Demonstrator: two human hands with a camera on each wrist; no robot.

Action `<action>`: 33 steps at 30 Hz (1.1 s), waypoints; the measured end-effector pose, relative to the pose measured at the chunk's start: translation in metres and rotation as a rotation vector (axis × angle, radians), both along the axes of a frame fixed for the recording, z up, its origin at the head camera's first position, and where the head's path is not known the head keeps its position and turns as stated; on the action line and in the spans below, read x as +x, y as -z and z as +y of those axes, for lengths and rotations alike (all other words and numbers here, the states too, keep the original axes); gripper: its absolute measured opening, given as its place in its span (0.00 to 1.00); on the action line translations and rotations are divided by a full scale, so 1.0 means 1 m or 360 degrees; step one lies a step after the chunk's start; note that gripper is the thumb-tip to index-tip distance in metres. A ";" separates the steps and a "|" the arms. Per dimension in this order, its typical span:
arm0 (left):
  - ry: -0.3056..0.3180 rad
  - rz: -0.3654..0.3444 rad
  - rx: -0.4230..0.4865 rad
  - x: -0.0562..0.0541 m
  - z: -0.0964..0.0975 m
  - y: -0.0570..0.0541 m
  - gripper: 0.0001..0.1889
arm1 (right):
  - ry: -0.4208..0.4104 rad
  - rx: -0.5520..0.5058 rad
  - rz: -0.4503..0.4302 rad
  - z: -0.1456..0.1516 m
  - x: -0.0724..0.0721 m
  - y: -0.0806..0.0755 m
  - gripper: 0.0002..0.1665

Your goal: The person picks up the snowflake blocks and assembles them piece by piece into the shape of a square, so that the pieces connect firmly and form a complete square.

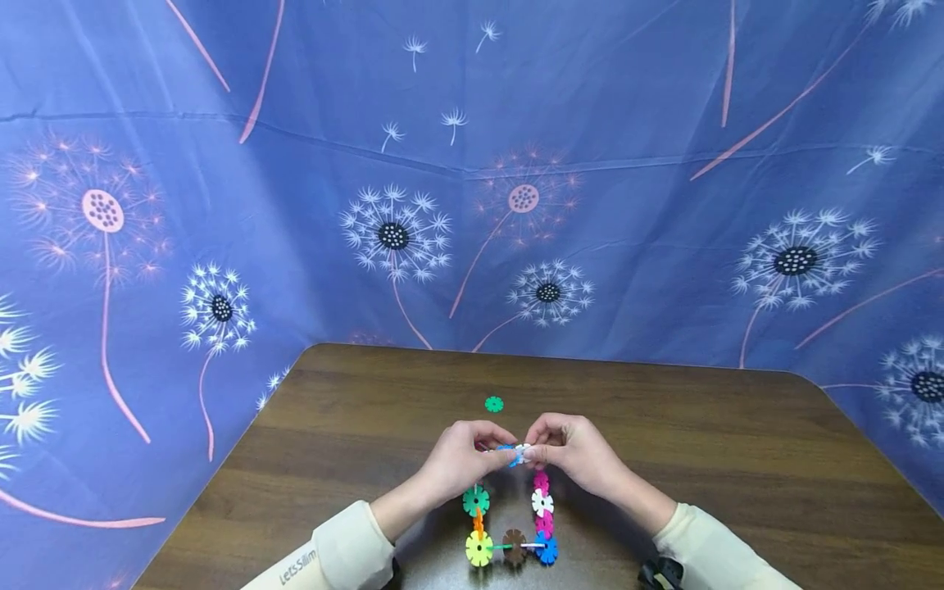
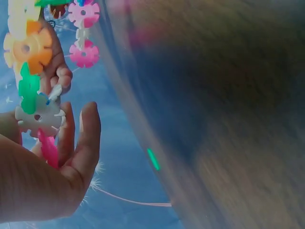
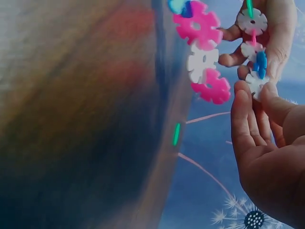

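A chain of colourful notched plastic discs, slotted into one another, hangs between my two hands and loops toward me. My right hand [image 1: 578,455] pinches a white disc [image 3: 257,87] at the chain's end between thumb and fingertips. Joined to that white disc is a blue disc [image 3: 260,65], which my left hand [image 1: 460,459] grips close by. Along the left side run a green disc [image 1: 475,501], an orange disc [image 2: 27,47] and a yellow disc [image 1: 479,549]. A brown disc [image 1: 515,546] and a dark blue disc [image 1: 546,550] form the near side. Pink discs [image 3: 213,87] hang at the right.
A loose green disc [image 1: 494,404] lies on the brown wooden table [image 1: 664,410], beyond my hands. Behind the table hangs a blue cloth [image 1: 627,164] printed with dandelions; it also runs along the left side.
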State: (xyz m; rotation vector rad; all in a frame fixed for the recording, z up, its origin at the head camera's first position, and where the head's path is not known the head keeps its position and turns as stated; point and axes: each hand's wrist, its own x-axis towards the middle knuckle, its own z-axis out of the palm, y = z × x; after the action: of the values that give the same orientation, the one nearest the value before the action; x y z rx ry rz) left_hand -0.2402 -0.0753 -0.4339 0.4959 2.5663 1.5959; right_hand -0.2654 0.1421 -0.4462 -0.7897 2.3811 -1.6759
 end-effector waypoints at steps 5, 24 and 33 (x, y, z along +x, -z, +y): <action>0.0002 0.0024 0.0030 -0.002 0.001 0.004 0.04 | -0.0098 -0.0008 -0.0081 -0.004 -0.007 -0.001 0.06; -0.0059 -0.0069 0.0126 0.004 -0.013 0.016 0.03 | -0.0036 0.1168 0.0840 -0.046 -0.100 0.035 0.14; -0.0081 -0.0042 0.0094 0.001 -0.022 0.013 0.03 | -0.0106 0.0970 0.0605 -0.035 -0.097 0.031 0.13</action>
State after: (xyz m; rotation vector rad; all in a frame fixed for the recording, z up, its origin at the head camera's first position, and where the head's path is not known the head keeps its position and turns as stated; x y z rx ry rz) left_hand -0.2395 -0.0975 -0.4471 0.4146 2.5389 1.6876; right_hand -0.3628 0.1067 -0.4771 -1.1086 2.8307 -0.7293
